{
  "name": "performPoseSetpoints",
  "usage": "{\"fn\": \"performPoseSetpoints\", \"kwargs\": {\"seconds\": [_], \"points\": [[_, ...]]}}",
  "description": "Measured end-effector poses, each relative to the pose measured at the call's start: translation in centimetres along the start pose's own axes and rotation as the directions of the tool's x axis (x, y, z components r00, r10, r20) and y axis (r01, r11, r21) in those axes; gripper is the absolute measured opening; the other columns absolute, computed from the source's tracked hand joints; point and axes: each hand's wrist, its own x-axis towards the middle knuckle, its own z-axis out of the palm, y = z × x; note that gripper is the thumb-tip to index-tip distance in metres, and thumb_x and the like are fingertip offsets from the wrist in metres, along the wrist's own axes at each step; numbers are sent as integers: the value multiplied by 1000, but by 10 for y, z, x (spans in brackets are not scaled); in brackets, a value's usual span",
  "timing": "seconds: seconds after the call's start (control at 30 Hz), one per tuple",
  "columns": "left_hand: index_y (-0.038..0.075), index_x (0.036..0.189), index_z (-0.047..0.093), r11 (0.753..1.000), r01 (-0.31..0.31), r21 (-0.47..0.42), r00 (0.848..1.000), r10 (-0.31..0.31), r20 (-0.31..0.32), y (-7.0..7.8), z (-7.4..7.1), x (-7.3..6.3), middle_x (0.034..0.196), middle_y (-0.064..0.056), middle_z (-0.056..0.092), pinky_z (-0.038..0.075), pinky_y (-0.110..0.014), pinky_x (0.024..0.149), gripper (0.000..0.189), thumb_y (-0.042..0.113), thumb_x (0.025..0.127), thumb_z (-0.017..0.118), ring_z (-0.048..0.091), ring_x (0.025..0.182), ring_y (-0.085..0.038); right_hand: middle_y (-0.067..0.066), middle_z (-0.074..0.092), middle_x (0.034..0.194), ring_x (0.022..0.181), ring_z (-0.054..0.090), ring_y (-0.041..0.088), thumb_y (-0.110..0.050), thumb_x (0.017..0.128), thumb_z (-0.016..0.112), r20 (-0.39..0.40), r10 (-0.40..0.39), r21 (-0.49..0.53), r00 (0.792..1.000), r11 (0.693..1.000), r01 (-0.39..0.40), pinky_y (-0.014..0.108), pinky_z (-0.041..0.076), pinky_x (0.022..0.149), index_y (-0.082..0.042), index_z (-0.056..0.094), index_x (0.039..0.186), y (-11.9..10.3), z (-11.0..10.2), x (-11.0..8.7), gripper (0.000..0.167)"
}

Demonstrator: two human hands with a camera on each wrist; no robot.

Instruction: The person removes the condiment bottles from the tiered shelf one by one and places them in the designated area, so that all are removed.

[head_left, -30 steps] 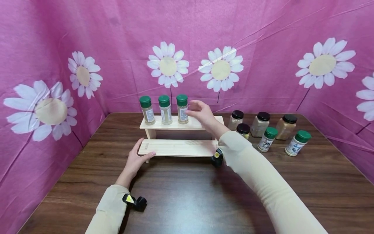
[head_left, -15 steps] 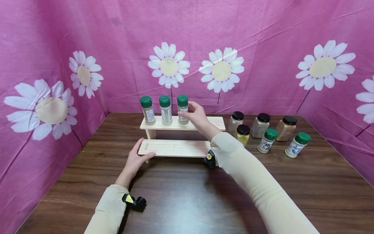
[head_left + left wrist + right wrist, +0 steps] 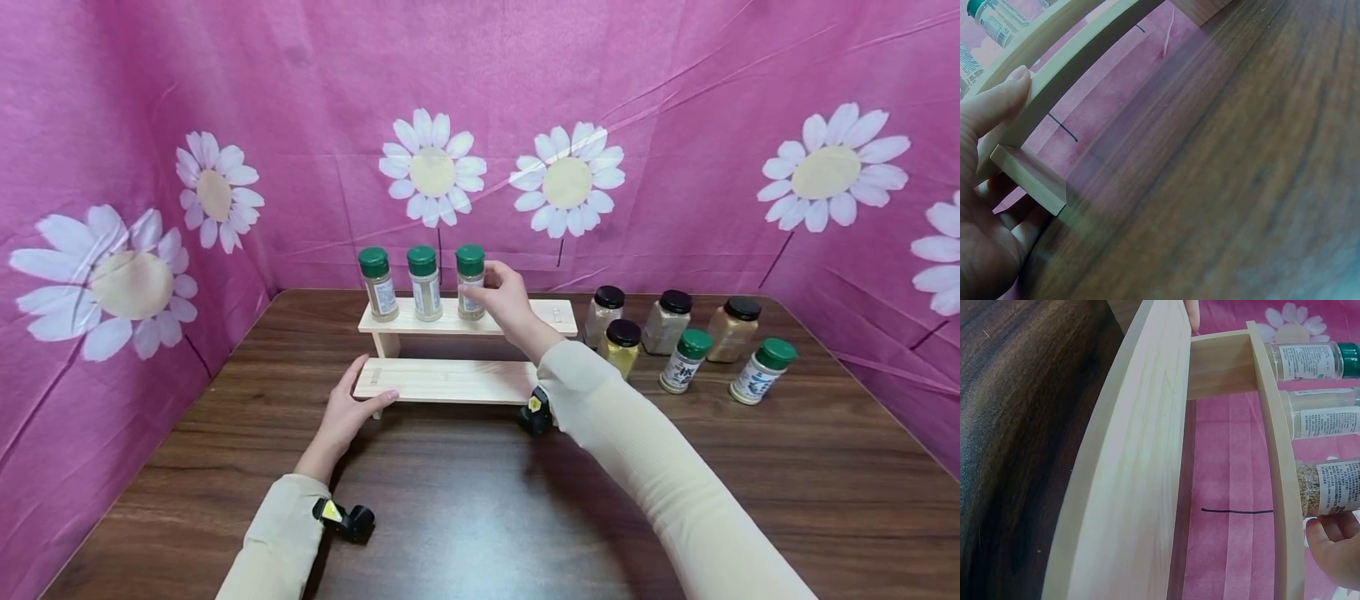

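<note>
A two-tier wooden rack (image 3: 450,379) stands on the dark table. Three green-lidded spice jars stand on its top shelf (image 3: 540,317). My right hand (image 3: 491,287) grips the rightmost of these jars (image 3: 470,279), with its fingers round the body. In the right wrist view the fingertips (image 3: 1329,544) sit at that jar (image 3: 1335,487). My left hand (image 3: 347,408) rests against the left end of the lower shelf, its fingers straight. In the left wrist view its thumb (image 3: 1004,100) presses on the shelf edge (image 3: 1066,69).
Right of the rack stand several more jars: black-lidded ones (image 3: 670,321) and two green-lidded ones (image 3: 684,360) (image 3: 760,368). A pink cloth with white daisies (image 3: 570,179) walls in the table on three sides. Bare tabletop (image 3: 480,500) lies in front.
My right hand moved left from beside the rightmost jar on the rack and closed its fingers round it. The left hand has stayed put.
</note>
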Motion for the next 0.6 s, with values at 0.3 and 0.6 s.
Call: {"fn": "performPoseSetpoints", "kwargs": {"seconds": [0.3, 0.6], "points": [[8, 135, 24, 1000, 20, 4, 1000, -20, 2, -3, 0, 2, 132, -18, 30, 17, -36, 97, 81, 14, 70, 72, 26, 118, -24, 12, 57, 101, 94, 51, 21, -3, 73, 66, 23, 12, -7, 1000, 1000, -12, 34, 40, 81, -3, 52, 111, -6, -9, -10, 40], [8, 135, 26, 1000, 0, 17, 1000, 0, -6, -2, 0, 2, 130, -17, 33, 19, -36, 96, 81, 16, 70, 73, 28, 116, -23, 14, 55, 106, 98, 50, 23, -4, 74, 66, 51, 68, 50, 996, 996, -70, 39, 41, 82, -3, 51, 112, -13, -26, -26, 40]]}}
